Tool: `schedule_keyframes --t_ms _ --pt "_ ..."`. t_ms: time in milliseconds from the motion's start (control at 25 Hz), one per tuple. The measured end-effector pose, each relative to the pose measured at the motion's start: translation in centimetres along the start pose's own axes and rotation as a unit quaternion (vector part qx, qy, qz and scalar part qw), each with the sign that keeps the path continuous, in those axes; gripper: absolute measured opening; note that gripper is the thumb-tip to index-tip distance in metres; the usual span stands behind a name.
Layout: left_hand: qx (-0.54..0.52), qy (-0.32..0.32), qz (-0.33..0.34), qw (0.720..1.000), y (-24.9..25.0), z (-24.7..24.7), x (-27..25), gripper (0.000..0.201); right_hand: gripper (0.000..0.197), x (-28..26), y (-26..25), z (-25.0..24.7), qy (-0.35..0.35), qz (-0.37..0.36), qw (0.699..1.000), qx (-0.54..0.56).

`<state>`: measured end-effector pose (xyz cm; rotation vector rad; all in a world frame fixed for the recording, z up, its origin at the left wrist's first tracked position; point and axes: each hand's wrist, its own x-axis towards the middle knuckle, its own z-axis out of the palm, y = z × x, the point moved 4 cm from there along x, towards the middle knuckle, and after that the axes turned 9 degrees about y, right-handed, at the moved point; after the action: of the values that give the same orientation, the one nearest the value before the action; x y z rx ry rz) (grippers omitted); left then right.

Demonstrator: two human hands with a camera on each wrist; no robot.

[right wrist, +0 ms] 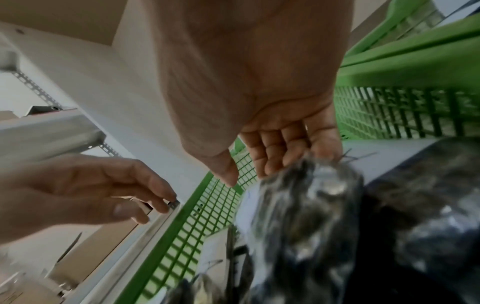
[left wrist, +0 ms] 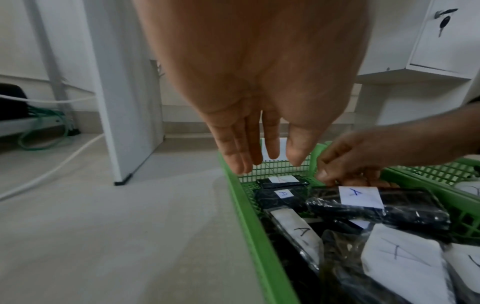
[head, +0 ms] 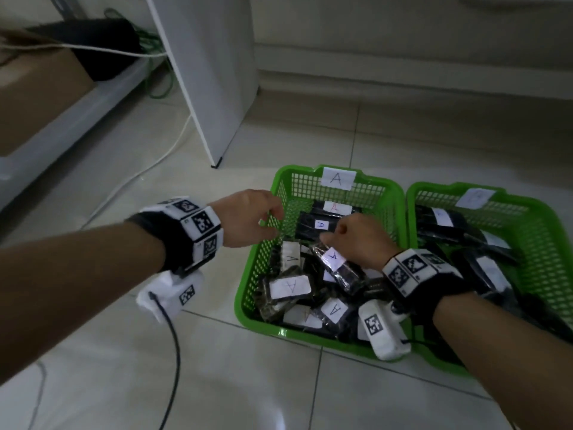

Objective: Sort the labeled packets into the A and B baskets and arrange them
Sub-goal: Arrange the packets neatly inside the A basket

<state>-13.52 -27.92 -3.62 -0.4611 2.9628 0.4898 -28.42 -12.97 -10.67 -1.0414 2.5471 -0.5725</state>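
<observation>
Two green baskets stand side by side on the tiled floor. The A basket (head: pixel 245 293) carries a paper "A" tag on its far wall and holds several dark packets with white "A" labels. My right hand (head: pixel 335 235) is inside it and pinches the far end of one A-labelled packet (head: pixel 341 268), which lies tilted over the others. The left wrist view shows the same packet (left wrist: pixel 389 207) raised on top of the pile. My left hand (head: pixel 271 223) hovers over the basket's left rim (left wrist: pixel 249 216), fingers relaxed and holding nothing. The B basket (head: pixel 440 186) on the right holds more packets.
A white cabinet panel (head: pixel 214 88) stands on the floor just behind and left of the baskets. A white cable (head: pixel 148 169) runs across the tiles to the left. A cardboard box (head: pixel 37 88) and green cables (head: pixel 155 85) sit at the far left.
</observation>
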Motion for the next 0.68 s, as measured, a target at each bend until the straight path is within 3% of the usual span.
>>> schedule_keyframes --t_ms 240,400,560,680 --pt "0.030 -0.014 0.027 0.999 0.8 5.7 3.7 0.039 0.009 2.5 2.0 -1.1 0.107 0.044 0.993 0.007" --pt "0.082 -0.063 0.038 0.994 -0.5 8.8 4.8 0.050 0.050 4.2 3.5 1.5 0.050 0.042 0.996 -0.058" --pt "0.025 -0.069 0.034 0.997 -0.8 8.6 4.9 0.049 0.075 5.5 4.3 2.6 0.001 0.039 0.999 -0.022" --pt "-0.005 -0.054 0.040 0.998 -0.8 8.4 4.8 0.043 0.072 5.9 4.2 2.6 -0.004 0.040 0.997 -0.073"
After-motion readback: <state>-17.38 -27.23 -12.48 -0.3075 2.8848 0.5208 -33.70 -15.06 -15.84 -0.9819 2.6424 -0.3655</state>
